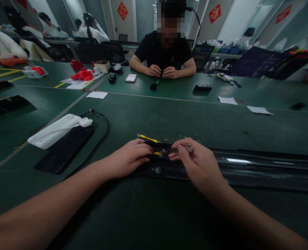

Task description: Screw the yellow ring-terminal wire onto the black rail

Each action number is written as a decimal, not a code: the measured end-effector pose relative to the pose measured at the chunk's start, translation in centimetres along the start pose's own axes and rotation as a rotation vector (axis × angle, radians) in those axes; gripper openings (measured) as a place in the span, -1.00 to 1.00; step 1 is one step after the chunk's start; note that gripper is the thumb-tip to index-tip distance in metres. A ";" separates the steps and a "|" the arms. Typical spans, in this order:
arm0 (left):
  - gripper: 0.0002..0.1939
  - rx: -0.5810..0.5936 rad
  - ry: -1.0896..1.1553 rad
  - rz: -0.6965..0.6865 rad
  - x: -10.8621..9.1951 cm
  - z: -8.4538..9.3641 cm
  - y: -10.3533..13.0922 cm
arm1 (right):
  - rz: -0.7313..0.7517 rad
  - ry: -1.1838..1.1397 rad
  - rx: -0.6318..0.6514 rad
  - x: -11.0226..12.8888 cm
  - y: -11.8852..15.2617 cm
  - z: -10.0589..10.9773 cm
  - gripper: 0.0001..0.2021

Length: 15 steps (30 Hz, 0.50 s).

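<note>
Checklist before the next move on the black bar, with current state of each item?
1. Metal tool held in the right hand: ok.
2. Left hand at the black bar: ok.
3. Tool seated on a fastener: cannot tell, too small and partly covered.
4. Small brass-coloured piece secured: not ok, loose beyond the bar.
5. Black cable clear of the left forearm: cannot tell, it disappears there.
6. Co-worker's hands clear of the bar: ok, across the table.

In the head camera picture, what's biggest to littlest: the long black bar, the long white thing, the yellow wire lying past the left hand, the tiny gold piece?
1. Long black bar
2. Long white thing
3. Yellow wire
4. Tiny gold piece
</note>
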<state>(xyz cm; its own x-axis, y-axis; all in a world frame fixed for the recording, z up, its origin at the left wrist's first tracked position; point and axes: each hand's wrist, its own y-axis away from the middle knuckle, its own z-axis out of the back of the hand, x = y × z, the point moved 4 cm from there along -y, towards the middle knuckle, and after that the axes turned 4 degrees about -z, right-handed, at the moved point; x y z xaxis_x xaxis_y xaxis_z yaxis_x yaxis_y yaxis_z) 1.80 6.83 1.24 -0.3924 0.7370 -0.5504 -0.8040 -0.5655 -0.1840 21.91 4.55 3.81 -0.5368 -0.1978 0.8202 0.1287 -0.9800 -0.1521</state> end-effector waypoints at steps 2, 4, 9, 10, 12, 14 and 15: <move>-0.83 -0.001 0.003 0.000 0.0 0.0 0.0 | 0.013 0.011 0.002 0.0 0.0 0.0 -0.85; -0.83 -0.003 0.010 -0.001 0.1 0.0 0.0 | 0.032 0.036 0.002 0.2 0.1 0.0 -0.85; -0.81 -0.007 0.019 0.008 0.2 -0.1 0.0 | 0.092 0.107 0.011 0.5 0.1 0.0 -0.83; -0.82 -0.008 0.019 0.008 0.2 -0.1 0.0 | 0.097 0.104 0.017 0.6 0.1 0.0 -0.83; -0.82 -0.007 0.018 0.010 0.2 -0.1 0.0 | 0.097 0.093 0.026 0.6 0.1 0.0 -0.82; -0.82 -0.004 0.019 0.013 0.2 0.0 0.0 | 0.089 0.088 0.038 0.5 0.1 0.0 -0.82; -0.82 -0.002 0.020 0.011 0.2 0.0 0.0 | 0.084 0.088 0.044 0.5 0.1 0.0 -0.82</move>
<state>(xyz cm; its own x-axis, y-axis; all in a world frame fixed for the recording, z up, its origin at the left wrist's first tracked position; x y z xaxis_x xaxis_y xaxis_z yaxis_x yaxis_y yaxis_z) 1.71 6.92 1.13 -0.3926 0.7231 -0.5684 -0.7988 -0.5744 -0.1790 21.68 4.39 4.22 -0.5935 -0.2819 0.7538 0.2113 -0.9584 -0.1921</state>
